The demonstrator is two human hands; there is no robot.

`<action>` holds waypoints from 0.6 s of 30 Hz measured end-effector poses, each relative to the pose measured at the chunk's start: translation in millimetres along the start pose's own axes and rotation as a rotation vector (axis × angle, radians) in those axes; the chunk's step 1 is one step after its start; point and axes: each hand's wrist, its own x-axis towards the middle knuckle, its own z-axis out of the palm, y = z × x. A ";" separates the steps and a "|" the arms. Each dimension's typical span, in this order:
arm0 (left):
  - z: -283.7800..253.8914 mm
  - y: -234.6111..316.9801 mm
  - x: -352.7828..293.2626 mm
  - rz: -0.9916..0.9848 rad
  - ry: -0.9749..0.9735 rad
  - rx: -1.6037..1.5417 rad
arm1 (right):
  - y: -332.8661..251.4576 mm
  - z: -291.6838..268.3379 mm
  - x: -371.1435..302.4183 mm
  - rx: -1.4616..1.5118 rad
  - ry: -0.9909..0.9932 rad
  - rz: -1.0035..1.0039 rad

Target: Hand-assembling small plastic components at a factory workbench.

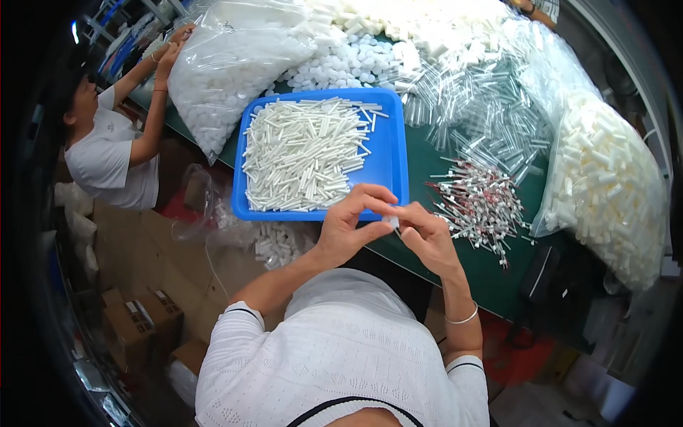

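My left hand and my right hand meet just past the near right edge of a blue tray. Between their pinched fingertips is a small white piece, partly covered by the fingers, so its exact kind does not show. Inside the tray lies a heap of short white rods, leaving some blue bottom visible on the right. To the right of my hands, small red-and-white parts with thin stems form a loose pile on the green tabletop.
Clear plastic tubes are heaped behind the red-and-white parts. White caps lie beyond the tray. A bag of white cylinders bulges at the right; another full bag stands at the far left, gripped by a co-worker. Cartons sit on the floor.
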 end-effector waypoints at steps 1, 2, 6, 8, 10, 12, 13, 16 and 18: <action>2.9 2.5 1.1 -0.067 -0.038 0.019 | 2.9 -2.7 -3.1 0.160 -0.024 0.072; 5.4 6.3 4.8 -0.135 -0.077 0.039 | 4.4 -5.2 -2.9 0.274 -0.044 0.133; -33.0 25.8 62.0 -0.177 -0.315 0.400 | 2.1 -15.7 -6.6 0.428 -0.055 0.219; -67.0 6.8 96.8 0.016 -0.133 0.832 | 0.7 -13.8 -2.7 0.459 -0.030 0.237; -90.2 -14.7 129.1 0.350 -0.150 1.232 | -1.1 -12.6 -3.0 0.497 0.014 0.206; -103.4 -40.5 153.2 0.423 -0.252 1.494 | -4.6 -12.4 -6.6 0.461 0.057 0.208; -103.4 -48.1 159.9 0.465 -0.323 1.530 | -2.2 -14.7 -11.2 0.444 0.076 0.200; -101.0 -69.7 175.1 0.544 -0.472 1.650 | 4.6 -21.3 -24.8 0.449 0.175 0.219; -95.1 -72.8 181.1 0.584 -0.478 1.627 | 4.8 -30.1 -28.0 0.428 0.245 0.225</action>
